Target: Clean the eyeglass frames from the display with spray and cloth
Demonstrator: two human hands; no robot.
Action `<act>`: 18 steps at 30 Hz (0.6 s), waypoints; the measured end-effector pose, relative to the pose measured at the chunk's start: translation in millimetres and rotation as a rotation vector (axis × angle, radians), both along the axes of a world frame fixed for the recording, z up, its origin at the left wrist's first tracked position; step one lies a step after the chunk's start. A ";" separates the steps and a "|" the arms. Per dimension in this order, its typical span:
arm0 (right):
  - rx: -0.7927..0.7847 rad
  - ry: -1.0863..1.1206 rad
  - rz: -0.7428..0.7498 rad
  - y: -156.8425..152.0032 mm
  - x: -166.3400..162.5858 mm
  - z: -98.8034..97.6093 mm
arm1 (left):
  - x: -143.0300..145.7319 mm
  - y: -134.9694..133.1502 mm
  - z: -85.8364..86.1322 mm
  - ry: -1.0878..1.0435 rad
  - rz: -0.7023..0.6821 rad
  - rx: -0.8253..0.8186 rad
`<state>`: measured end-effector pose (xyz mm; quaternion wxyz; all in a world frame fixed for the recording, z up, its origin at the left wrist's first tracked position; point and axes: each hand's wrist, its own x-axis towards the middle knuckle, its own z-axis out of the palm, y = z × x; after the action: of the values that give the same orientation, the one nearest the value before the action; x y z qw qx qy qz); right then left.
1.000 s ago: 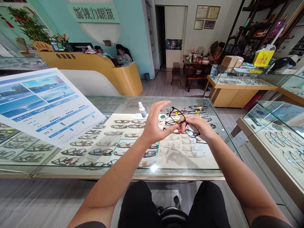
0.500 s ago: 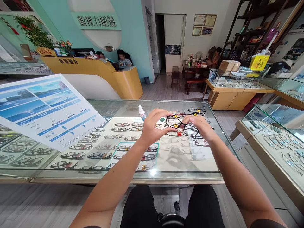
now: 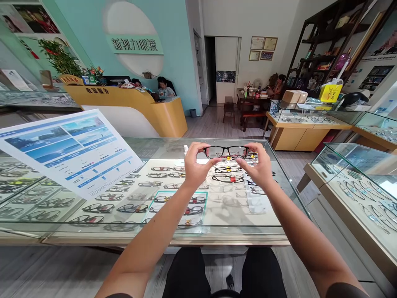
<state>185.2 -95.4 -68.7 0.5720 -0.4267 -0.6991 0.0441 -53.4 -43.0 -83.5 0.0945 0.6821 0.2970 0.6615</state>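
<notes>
A pair of black-rimmed eyeglasses point(image 3: 226, 152) is held level above the glass display case point(image 3: 217, 230), lenses facing along my line of sight. My left hand point(image 3: 197, 164) pinches its left end between thumb and fingers. At the right end, my right hand point(image 3: 258, 165) grips it the same way. Under the hands, rows of spectacle frames lie in the case, among them a dark pair with a red tag point(image 3: 228, 178). Just behind my left hand is a white bottle point(image 3: 186, 149), mostly hidden by it.
A printed sheet point(image 3: 77, 153) stands tilted over the left of the case. Another glass case point(image 3: 356, 182) is to the right. Beyond are a yellow counter point(image 3: 167, 114) with people seated behind it, and a dark table point(image 3: 252, 93) with a person beside it.
The eyeglasses have turned from tilted to level, lenses upright and facing forward. My right hand has shifted left and now grips the right end. The view has tipped up slightly.
</notes>
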 end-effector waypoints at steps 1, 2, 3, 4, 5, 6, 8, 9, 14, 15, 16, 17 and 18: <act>0.001 -0.001 -0.009 -0.9 1.2 11.2 | 1.2 0.2 9.7 -0.003 -0.003 -0.001; 0.001 -0.006 -0.014 -2.1 3.0 24.9 | 2.4 0.5 22.3 -0.004 -0.012 0.003; 0.012 -0.011 -0.012 -3.8 5.3 40.4 | 3.7 0.7 37.1 -0.005 -0.028 0.009; 0.017 -0.015 -0.002 -5.8 7.9 56.8 | 5.3 0.6 53.5 -0.003 -0.048 0.018; 0.011 -0.018 0.013 -8.3 10.5 73.1 | 7.2 0.0 70.5 -0.001 -0.061 0.031; 0.000 -0.019 0.019 -10.8 13.0 88.3 | 9.6 -1.2 87.0 0.002 -0.067 0.042; 0.021 0.008 -0.003 -15.7 16.8 112.4 | 15.6 -4.9 114.7 0.009 -0.071 0.052; 0.045 0.023 -0.021 -17.7 17.9 120.5 | 18.8 -7.1 124.6 0.010 -0.067 0.055; 0.062 0.016 -0.101 -22.4 19.0 128.7 | 27.7 -12.4 135.2 0.020 -0.013 0.059; 0.051 -0.003 -0.117 -22.7 19.2 127.5 | 27.6 -11.7 133.0 0.026 -0.008 0.055; 0.042 -0.025 -0.137 -22.7 19.4 126.3 | 27.1 -10.5 130.6 0.033 -0.006 0.050; 0.034 -0.048 -0.155 -22.6 19.8 125.4 | 26.4 -9.1 128.4 0.041 -0.008 0.042; 0.034 -0.067 -0.174 -22.3 20.1 124.9 | 25.6 -7.6 126.7 0.046 -0.012 0.032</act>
<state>205.3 -117.7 56.2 0.5571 -0.4771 -0.6790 -0.0319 -27.8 -50.6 43.2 0.0808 0.7005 0.2841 0.6497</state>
